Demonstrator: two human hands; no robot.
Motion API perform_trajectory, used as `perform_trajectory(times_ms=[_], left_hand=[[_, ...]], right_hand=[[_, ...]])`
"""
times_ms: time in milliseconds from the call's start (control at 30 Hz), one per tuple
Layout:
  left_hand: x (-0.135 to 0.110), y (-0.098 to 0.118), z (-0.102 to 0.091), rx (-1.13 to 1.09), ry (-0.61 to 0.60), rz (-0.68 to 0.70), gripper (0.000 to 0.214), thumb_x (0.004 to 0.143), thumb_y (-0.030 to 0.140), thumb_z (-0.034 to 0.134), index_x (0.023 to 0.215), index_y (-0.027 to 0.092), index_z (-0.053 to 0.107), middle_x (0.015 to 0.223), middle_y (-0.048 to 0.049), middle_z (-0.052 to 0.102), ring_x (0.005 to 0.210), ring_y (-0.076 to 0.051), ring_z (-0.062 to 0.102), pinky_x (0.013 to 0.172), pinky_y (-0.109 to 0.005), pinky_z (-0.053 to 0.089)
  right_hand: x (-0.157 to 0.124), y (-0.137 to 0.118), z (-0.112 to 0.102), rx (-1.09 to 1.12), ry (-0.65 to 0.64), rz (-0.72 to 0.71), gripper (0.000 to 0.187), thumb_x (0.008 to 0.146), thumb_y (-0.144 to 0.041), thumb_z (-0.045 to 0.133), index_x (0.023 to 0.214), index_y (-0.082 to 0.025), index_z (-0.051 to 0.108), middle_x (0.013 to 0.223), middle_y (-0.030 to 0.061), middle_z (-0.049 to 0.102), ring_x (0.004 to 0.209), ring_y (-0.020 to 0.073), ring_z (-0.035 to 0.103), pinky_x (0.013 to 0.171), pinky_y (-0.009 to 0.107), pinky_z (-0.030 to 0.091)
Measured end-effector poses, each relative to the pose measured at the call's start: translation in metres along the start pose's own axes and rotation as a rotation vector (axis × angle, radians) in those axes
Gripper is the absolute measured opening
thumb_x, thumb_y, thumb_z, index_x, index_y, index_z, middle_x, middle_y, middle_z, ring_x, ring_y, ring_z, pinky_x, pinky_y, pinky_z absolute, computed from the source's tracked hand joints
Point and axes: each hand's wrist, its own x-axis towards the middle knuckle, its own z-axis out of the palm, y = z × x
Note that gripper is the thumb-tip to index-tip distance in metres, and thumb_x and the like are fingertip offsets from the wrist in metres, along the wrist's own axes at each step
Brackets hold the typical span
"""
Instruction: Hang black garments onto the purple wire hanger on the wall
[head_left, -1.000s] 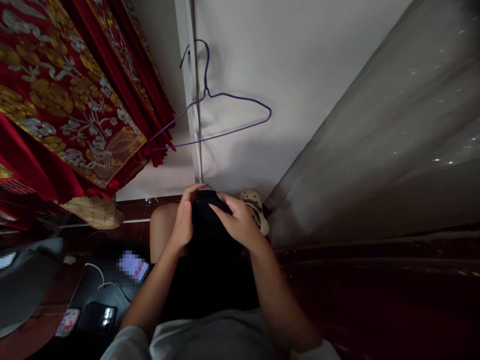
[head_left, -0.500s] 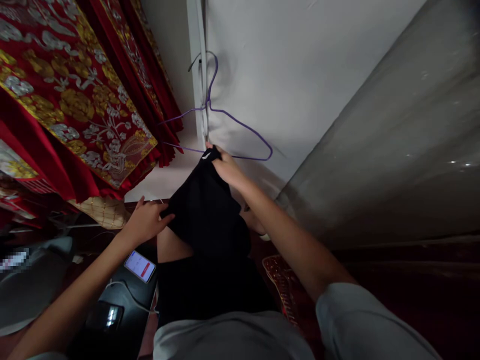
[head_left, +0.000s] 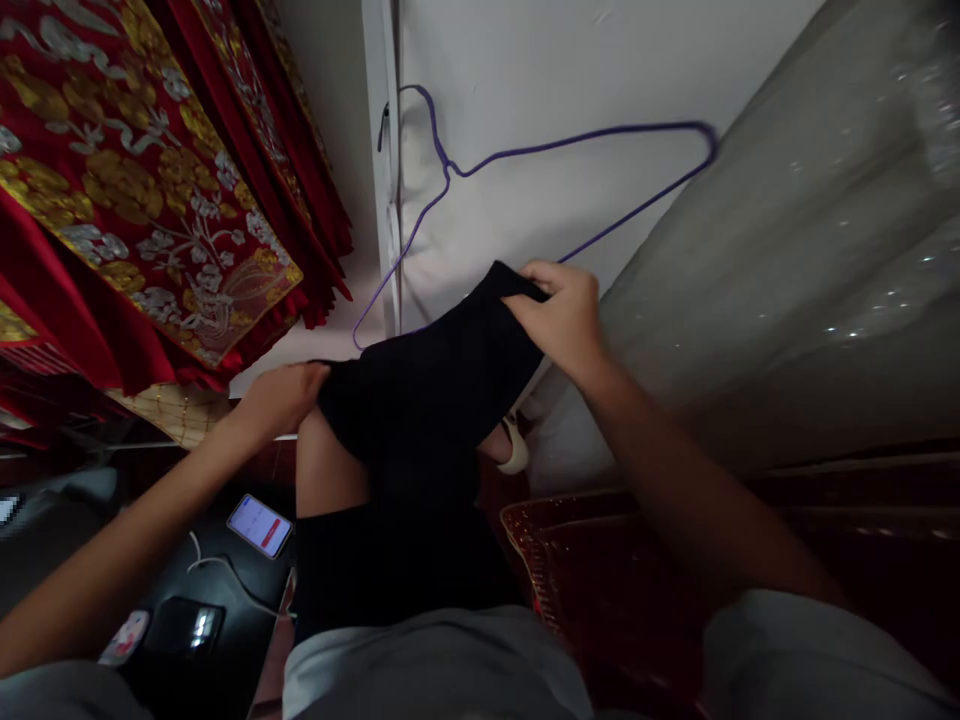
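A black garment (head_left: 435, 370), too dark to tell its exact kind, is stretched sideways between my hands in front of the wall. My left hand (head_left: 289, 400) is closed on its left end. On the upper right edge, my right hand (head_left: 566, 310) pinches the cloth between thumb and fingers. Just beyond the cloth hangs a tilted purple clothes hanger (head_left: 592, 135), its hook against a white vertical strip. The hanger's lower bar is partly hidden by the garment, and I cannot tell whether the cloth is on it.
Red embroidered garments (head_left: 165, 170) hang at the left. Below them, a lit phone (head_left: 259, 525), a white cable (head_left: 232, 575) and a dark case (head_left: 186, 627) lie on a black surface. A sheer, glittery cloth (head_left: 810, 300) covers the right side, above dark red fabric (head_left: 637, 570).
My right hand has moved right, spreading the garment's upper edge wide; my left hand has risen slightly. The hanger has swung, its right end now higher and farther right.
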Motion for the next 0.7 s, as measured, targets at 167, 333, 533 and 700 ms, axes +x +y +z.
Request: perform_trajectory(times_ms=[167,333,533,700], left_hand=[[0.029,-0.005,-0.016,-0.151,0.246,0.112,0.041,0.106,0.037,0.038,0.118,0.016,0.072,0.120,-0.0152,0.075,0.110,-0.031,0.072,0.099,-0.041,0.052],[0.043,0.005,0.009,-0.201,0.035,0.205,0.044,0.101,0.039,0.048,0.131,0.013,0.066,0.122,-0.0183,0.074,0.113,-0.033,0.071,0.103,-0.045,0.051],[0.090,0.053,0.076,-0.715,-0.057,0.480,0.051,0.093,0.027,0.056,0.141,0.011,0.053,0.142,-0.0214,0.063,0.126,-0.029,0.064,0.106,-0.042,0.050],[0.110,0.083,0.123,-0.885,-0.308,0.602,0.022,0.078,0.024,0.071,0.098,0.015,0.070,0.098,-0.0083,0.076,0.090,-0.024,0.071,0.086,-0.034,0.056]], right_hand=[[-0.002,-0.005,-0.008,0.033,-0.020,0.009,0.012,0.071,-0.011,0.064,0.066,-0.021,0.061,0.060,-0.0016,0.057,0.059,0.0145,0.052,0.055,0.030,0.035],[-0.005,-0.015,-0.003,0.058,-0.047,0.029,0.011,0.070,-0.009,0.064,0.068,-0.020,0.062,0.060,-0.0016,0.055,0.057,0.0134,0.050,0.057,0.031,0.036],[-0.004,-0.029,-0.001,0.059,-0.069,0.024,0.016,0.070,-0.010,0.060,0.061,-0.021,0.053,0.056,-0.0025,0.046,0.056,0.0122,0.044,0.055,0.030,0.033],[-0.001,-0.026,-0.009,0.039,-0.047,0.042,0.018,0.070,-0.010,0.060,0.060,-0.021,0.049,0.056,-0.0029,0.043,0.055,0.0117,0.039,0.055,0.029,0.030]])
